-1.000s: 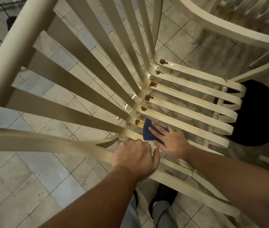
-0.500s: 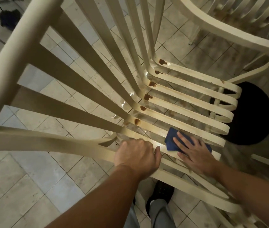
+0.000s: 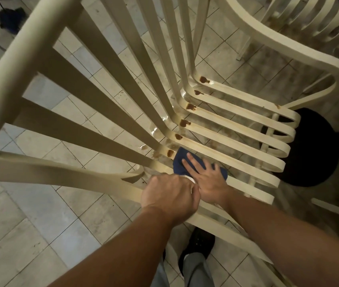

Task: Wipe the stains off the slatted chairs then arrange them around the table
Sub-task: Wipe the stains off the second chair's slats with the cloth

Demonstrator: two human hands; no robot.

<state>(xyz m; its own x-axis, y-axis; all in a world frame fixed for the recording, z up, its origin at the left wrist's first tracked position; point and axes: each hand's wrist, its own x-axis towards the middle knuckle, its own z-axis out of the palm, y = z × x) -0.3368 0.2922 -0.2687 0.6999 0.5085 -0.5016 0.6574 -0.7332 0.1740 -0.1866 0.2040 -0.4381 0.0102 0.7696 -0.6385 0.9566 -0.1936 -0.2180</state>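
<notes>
A cream slatted chair (image 3: pixel 237 129) fills the head view, seen from above its backrest. Brown stains (image 3: pixel 190 106) sit where several seat slats bend up into the back. My left hand (image 3: pixel 169 196) grips the near armrest of the chair. My right hand (image 3: pixel 204 178) lies with flat, spread fingers on a dark blue cloth (image 3: pixel 180 160), pressing it onto the nearest seat slats right beside the lowest stain (image 3: pixel 170 153). Most of the cloth is hidden under that hand.
A second cream slatted chair (image 3: pixel 301 23), also stained, stands at the top right. A round black base (image 3: pixel 313 148) sits on the floor under the seat's front. A dark object (image 3: pixel 11 16) lies on the tiled floor at top left. My black shoe (image 3: pixel 199 245) is below the armrest.
My right hand slid the cloth right along the slats, then back left to the slat bend by the lowest stain. My left hand kept its grip on the armrest.
</notes>
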